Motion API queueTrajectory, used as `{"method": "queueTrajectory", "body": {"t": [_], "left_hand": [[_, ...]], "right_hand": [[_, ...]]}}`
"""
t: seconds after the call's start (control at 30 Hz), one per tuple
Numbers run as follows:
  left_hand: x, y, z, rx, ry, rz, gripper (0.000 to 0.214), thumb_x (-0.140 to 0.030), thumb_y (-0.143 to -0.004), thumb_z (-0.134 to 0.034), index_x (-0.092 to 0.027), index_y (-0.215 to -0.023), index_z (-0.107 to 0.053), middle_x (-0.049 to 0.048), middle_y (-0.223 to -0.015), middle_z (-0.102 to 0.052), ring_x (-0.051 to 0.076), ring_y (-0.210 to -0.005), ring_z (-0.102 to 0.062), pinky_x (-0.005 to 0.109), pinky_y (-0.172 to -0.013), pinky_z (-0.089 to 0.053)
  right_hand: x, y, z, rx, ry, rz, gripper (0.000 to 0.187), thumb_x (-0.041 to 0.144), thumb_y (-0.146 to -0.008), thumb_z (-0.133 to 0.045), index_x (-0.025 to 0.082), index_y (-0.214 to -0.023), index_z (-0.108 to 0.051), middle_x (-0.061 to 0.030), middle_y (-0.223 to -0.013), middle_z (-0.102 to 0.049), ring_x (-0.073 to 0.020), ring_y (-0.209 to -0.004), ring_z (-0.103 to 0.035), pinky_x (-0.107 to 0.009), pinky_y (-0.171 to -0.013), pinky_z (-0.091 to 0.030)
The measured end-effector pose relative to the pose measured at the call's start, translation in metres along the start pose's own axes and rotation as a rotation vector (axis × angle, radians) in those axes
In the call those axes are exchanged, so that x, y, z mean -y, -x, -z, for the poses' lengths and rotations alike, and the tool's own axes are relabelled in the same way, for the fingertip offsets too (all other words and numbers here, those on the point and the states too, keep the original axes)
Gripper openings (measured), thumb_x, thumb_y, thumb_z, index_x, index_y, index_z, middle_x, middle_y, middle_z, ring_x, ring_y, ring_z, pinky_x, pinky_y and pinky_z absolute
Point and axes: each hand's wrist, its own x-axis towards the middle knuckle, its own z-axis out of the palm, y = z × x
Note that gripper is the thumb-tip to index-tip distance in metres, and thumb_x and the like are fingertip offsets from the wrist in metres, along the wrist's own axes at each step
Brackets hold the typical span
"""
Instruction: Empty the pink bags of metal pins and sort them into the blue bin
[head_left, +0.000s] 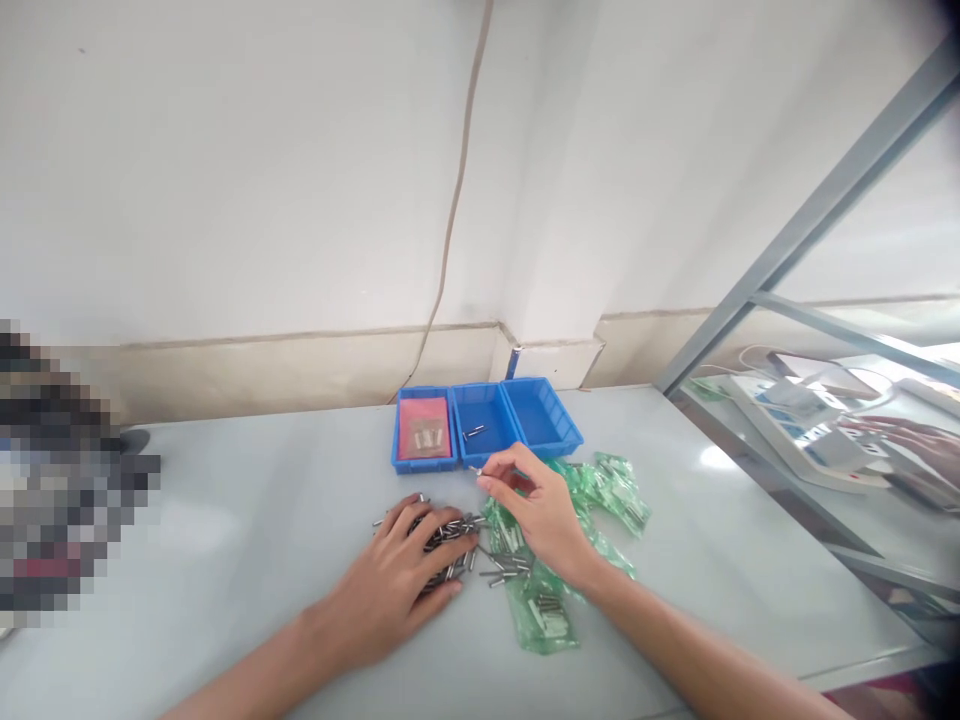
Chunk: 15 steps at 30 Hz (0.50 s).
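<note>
Pin pinched, pile covered.
My right hand (540, 510) pinches one metal pin (478, 470) near the middle blue tray (496, 413); my left hand (409, 580) lies spread-fingered on the pin pile (450, 535). The pin is probably light, stiff and slick: grip mid-length.

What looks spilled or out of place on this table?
Loose metal pins lie heaped on the table under the left hand, a few strayed among crumpled green bags. The right hand pinches one pin; only a couple lie in the middle blue bin.
</note>
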Motion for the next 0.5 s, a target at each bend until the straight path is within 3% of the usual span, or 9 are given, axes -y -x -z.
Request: {"method": "queueTrajectory", "body": {"t": [0.13,0.37,0.5], "left_hand": [[-0.001,0.0003,0.0007,0.007,0.005,0.01,0.044,-0.031,-0.108,-0.062,-0.032,-0.152,-0.059,0.0071,-0.152,-0.058,0.032,-0.136,-0.051,0.058,-0.12,-0.045],[-0.0018,-0.0006,0.0026,0.035,0.019,0.023,0.044,-0.03,-0.109,-0.061,-0.032,-0.153,-0.058,0.0065,-0.152,-0.057,0.032,-0.136,-0.05,0.059,-0.12,-0.044],[-0.0019,-0.0005,0.0023,0.027,0.021,0.031,0.045,-0.029,-0.108,-0.063,-0.032,-0.153,-0.059,0.0066,-0.152,-0.058,0.032,-0.136,-0.051,0.058,-0.12,-0.045]], "right_hand": [[0.0012,0.002,-0.0015,0.128,-0.171,-0.125,0.026,0.05,-0.104,-0.067,0.025,-0.102,-0.075,-0.0012,-0.091,-0.069,-0.0136,-0.062,-0.054,-0.028,-0.056,-0.045],[0.0077,0.0007,-0.0022,0.159,-0.445,-0.256,0.033,0.057,-0.102,-0.069,0.024,-0.104,-0.071,0.0023,-0.082,-0.058,-0.0112,-0.059,-0.046,-0.026,-0.054,-0.042],[0.0096,0.0007,-0.0007,0.125,-0.305,-0.219,0.031,0.055,-0.101,-0.07,0.024,-0.105,-0.072,-0.0011,-0.091,-0.066,-0.0134,-0.063,-0.051,-0.028,-0.058,-0.045]]}}
